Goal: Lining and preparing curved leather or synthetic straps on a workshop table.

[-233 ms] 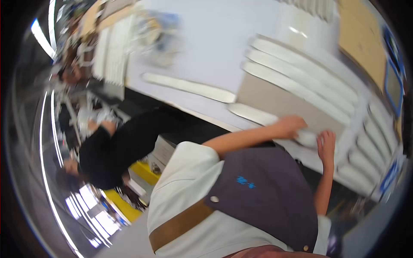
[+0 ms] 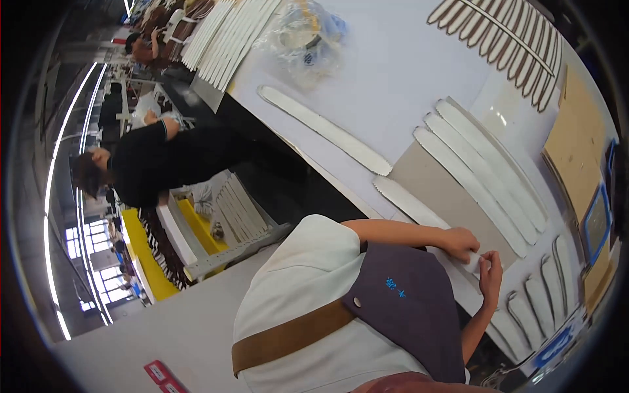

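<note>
A long white strip (image 2: pixel 411 202) with rounded ends lies along the near edge of a grey board (image 2: pixel 440 185). Near its right end my left hand (image 2: pixel 461 245) is closed on it, knuckles up. My right hand (image 2: pixel 490 270) pinches the tip of the same strip, just right of the left hand. The fingers partly hide that end. Several similar white strips (image 2: pixel 470 194) lie side by side on the far part of the board. One more white strip (image 2: pixel 324 129) rests alone on the white table to the left.
White strips with dark edges (image 2: pixel 532 305) lie at the right, and more strips (image 2: pixel 501 40) at the far right. Brown cardboard (image 2: pixel 576 141) borders the table (image 2: pixel 386 59). A clear plastic bag (image 2: pixel 301 42) sits at the back. A person in black (image 2: pixel 164 157) stands left, beside a yellow-sided cart (image 2: pixel 145 262).
The whole view has swung, so the table appears lower and further right. My hands have come closer together at the strip's end.
</note>
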`<act>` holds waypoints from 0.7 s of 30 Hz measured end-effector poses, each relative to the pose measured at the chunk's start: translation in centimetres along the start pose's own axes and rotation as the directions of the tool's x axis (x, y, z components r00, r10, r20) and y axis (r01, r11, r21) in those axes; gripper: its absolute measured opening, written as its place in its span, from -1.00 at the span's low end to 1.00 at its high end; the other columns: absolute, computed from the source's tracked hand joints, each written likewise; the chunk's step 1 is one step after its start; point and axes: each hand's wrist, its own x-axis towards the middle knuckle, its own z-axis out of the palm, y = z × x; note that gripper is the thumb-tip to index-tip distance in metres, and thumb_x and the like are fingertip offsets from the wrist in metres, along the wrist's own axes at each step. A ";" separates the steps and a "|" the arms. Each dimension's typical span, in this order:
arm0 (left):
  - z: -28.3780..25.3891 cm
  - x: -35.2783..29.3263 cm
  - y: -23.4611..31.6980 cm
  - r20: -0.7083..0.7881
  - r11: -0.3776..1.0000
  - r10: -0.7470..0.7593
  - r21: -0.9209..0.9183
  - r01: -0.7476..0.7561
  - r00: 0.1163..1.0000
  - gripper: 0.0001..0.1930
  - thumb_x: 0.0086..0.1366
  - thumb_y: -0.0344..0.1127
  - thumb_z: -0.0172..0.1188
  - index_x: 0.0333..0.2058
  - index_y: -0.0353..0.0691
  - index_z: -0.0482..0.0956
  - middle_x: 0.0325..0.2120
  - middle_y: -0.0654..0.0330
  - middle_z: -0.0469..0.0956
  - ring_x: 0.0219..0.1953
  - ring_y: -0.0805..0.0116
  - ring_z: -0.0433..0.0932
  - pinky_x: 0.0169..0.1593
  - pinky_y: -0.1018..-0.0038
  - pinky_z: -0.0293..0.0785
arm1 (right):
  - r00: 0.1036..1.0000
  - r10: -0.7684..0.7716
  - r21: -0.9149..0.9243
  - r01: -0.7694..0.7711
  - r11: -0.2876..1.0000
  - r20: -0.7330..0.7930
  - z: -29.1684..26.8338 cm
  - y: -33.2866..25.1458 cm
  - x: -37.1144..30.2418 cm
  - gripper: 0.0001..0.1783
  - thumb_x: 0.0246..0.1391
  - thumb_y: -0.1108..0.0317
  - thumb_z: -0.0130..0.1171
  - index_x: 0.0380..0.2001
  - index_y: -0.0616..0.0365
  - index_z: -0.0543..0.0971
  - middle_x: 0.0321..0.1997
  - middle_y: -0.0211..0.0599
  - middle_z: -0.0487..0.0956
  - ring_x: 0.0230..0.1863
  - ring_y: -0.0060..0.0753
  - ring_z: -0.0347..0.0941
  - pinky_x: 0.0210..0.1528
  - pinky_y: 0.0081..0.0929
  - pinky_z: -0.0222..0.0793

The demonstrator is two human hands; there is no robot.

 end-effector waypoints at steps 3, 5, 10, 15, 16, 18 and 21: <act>-0.6 -0.2 0.8 -0.100 0.998 0.052 -0.020 -0.054 0.994 -0.67 -0.08 -0.17 0.21 -0.35 -0.24 0.50 -0.49 0.00 0.51 -0.36 0.01 0.48 -0.29 0.20 0.36 | 0.990 0.076 0.193 -0.098 0.976 0.118 -2.0 -1.5 -0.2 -0.77 -0.08 0.46 0.11 -0.30 0.28 0.40 -0.41 -0.29 0.43 -0.32 -0.43 0.35 -0.20 -0.54 0.25; -1.8 -0.5 1.5 -0.125 0.997 0.083 0.004 -0.083 0.989 -0.67 -0.08 -0.18 0.23 -0.33 -0.23 0.50 -0.46 0.00 0.51 -0.35 0.01 0.49 -0.27 0.21 0.37 | 0.993 -0.029 0.186 0.008 0.982 0.113 -3.5 0.8 -0.3 -0.76 -0.13 0.47 0.14 -0.32 0.30 0.45 -0.44 -0.38 0.46 -0.36 -0.56 0.34 -0.27 -0.60 0.27; -7.1 -3.1 2.8 0.032 0.997 0.042 0.066 -0.044 0.999 -0.59 -0.11 -0.15 0.29 -0.25 -0.19 0.51 -0.37 0.04 0.54 -0.27 0.04 0.49 -0.21 0.25 0.38 | 0.950 0.212 0.237 -0.266 0.934 0.230 -7.3 4.5 -1.8 -0.85 -0.16 0.46 0.14 -0.44 0.30 0.51 -0.54 -0.48 0.46 -0.50 -0.66 0.32 -0.41 -0.67 0.25; -14.6 -9.8 0.0 0.074 0.980 -0.185 0.094 0.178 0.980 -0.53 -0.10 -0.19 0.28 -0.17 -0.24 0.49 -0.29 0.01 0.53 -0.23 0.10 0.49 -0.16 0.33 0.38 | 0.943 0.310 0.171 -0.327 0.930 0.121 -8.9 8.4 -1.3 -0.88 -0.10 0.41 0.14 -0.51 0.25 0.49 -0.58 -0.59 0.40 -0.52 -0.75 0.23 -0.47 -0.70 0.15; -16.0 -11.0 -0.9 0.047 0.963 -0.201 0.191 0.189 0.978 -0.56 -0.09 -0.20 0.27 -0.19 -0.24 0.51 -0.30 0.01 0.53 -0.23 0.11 0.49 -0.16 0.33 0.38 | 0.943 0.323 0.149 -0.331 0.932 0.072 -8.6 8.3 -1.1 -0.89 -0.09 0.41 0.15 -0.50 0.24 0.49 -0.57 -0.59 0.40 -0.51 -0.75 0.22 -0.45 -0.71 0.15; -18.6 -13.0 -1.4 -0.049 0.928 -0.315 0.191 0.318 0.948 -0.62 -0.09 -0.22 0.25 -0.26 -0.25 0.54 -0.35 0.04 0.55 -0.27 0.16 0.51 -0.18 0.39 0.40 | 0.935 0.354 0.205 -0.351 0.914 0.025 -7.6 10.3 -0.3 -0.87 -0.09 0.40 0.17 -0.46 0.24 0.50 -0.55 -0.59 0.42 -0.49 -0.75 0.23 -0.43 -0.71 0.16; -20.5 -14.1 -3.9 -0.210 0.854 -0.452 0.180 0.489 0.867 -0.66 -0.03 -0.22 0.21 -0.27 -0.27 0.53 -0.39 0.04 0.56 -0.32 0.18 0.53 -0.22 0.40 0.41 | 0.933 0.342 0.264 -0.303 0.916 -0.116 -5.6 12.2 0.9 -0.80 -0.06 0.34 0.18 -0.38 0.24 0.52 -0.50 -0.55 0.46 -0.43 -0.73 0.29 -0.35 -0.72 0.20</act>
